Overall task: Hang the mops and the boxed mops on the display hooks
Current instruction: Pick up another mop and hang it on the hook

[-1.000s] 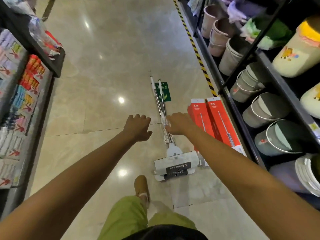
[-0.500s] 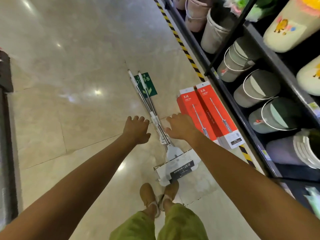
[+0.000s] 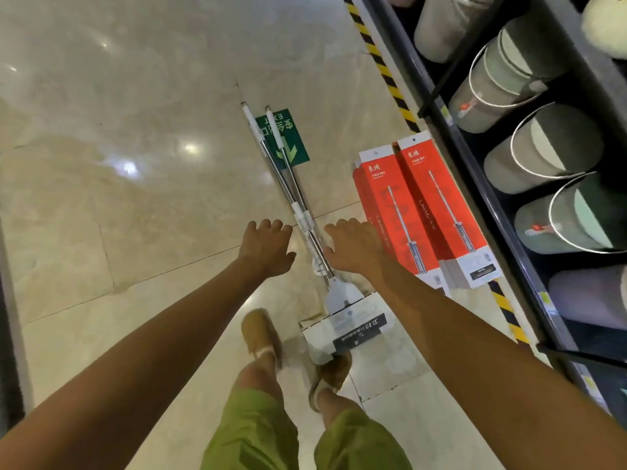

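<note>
Head view: mops [image 3: 307,228] between open left hand [image 3: 266,247] and right hand [image 3: 353,245].

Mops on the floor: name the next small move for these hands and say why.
Probably lower both hands and close them on the mops. The left hand and right hand hover open on either side of the handles, holding nothing, and the mops and red boxes lie on the floor, none hung yet.

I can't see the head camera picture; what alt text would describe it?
Two bare hands, left hand and right hand, reach down open toward two white-and-steel mops lying on a glossy beige tile floor. Two long red mop boxes lie beside a dark shelf of grey buckets.
</note>
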Demonstrator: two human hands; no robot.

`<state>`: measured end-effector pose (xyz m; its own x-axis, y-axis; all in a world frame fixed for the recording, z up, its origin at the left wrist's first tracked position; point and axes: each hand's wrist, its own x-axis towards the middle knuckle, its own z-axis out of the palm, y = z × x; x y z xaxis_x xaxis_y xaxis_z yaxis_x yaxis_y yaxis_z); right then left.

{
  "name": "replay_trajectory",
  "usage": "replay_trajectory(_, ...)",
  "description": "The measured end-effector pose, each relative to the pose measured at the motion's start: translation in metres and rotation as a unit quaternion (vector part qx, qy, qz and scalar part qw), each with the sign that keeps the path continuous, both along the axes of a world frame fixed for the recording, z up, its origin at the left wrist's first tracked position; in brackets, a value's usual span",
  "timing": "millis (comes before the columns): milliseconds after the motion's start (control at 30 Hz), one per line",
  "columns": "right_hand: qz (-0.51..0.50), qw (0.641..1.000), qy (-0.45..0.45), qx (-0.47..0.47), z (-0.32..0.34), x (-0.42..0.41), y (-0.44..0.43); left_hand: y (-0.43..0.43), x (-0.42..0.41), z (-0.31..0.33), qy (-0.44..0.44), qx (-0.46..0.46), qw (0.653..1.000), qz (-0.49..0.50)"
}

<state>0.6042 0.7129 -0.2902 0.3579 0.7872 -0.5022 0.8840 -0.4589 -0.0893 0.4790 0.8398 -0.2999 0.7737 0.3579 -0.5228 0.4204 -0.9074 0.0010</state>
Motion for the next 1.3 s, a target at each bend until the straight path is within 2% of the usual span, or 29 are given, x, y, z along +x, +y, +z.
replay_trajectory(200, -0.042, 0.999, 0.02, -0.009, -0.1, 0.035, 0.054, 0.064, 0.043, -0.094, 0.015, -0.009, 1.0, -0.017)
replay_trajectory(400, -0.097, 0.993, 0.059, -0.023, -0.235, 0.06, 0.107, 0.12, 0.076, -0.23, 0.045, -0.028, 0.998, -0.046)
replay_trajectory(600, -0.164, 0.982, 0.088, -0.026, -0.363, 0.074, 0.143, 0.148, 0.087, -0.366, 0.051, -0.063, 0.996, -0.032)
replay_trajectory(767, -0.224, 0.971, 0.082, -0.016, -0.446, 0.079, 0.153, 0.16, 0.099, -0.439, 0.037, -0.082, 0.996, -0.02)
replay_trajectory(867, -0.26, 0.962, 0.081, -0.022, -0.482, 0.079, 0.157, 0.163, 0.106, -0.466, 0.025, -0.12, 0.992, 0.032)
replay_trajectory(933, -0.308, 0.945, 0.11, -0.008, -0.501, 0.077, 0.158, 0.162, 0.112, -0.478, 0.009, -0.178, 0.976, 0.126)
replay_trajectory(1067, -0.43, 0.884, 0.185, 0.012, -0.525, 0.076, 0.16, 0.161, 0.125, -0.492, -0.013, -0.289, 0.905, 0.311)
replay_trajectory(1200, -0.445, 0.859, 0.253, 0.015, -0.525, 0.08, 0.159, 0.157, 0.133, -0.49, -0.02, -0.335, 0.864, 0.375)
replay_trajectory(1300, -0.435, 0.858, 0.27, 0.037, -0.509, 0.079, 0.151, 0.152, 0.14, -0.475, -0.027, -0.357, 0.833, 0.423)
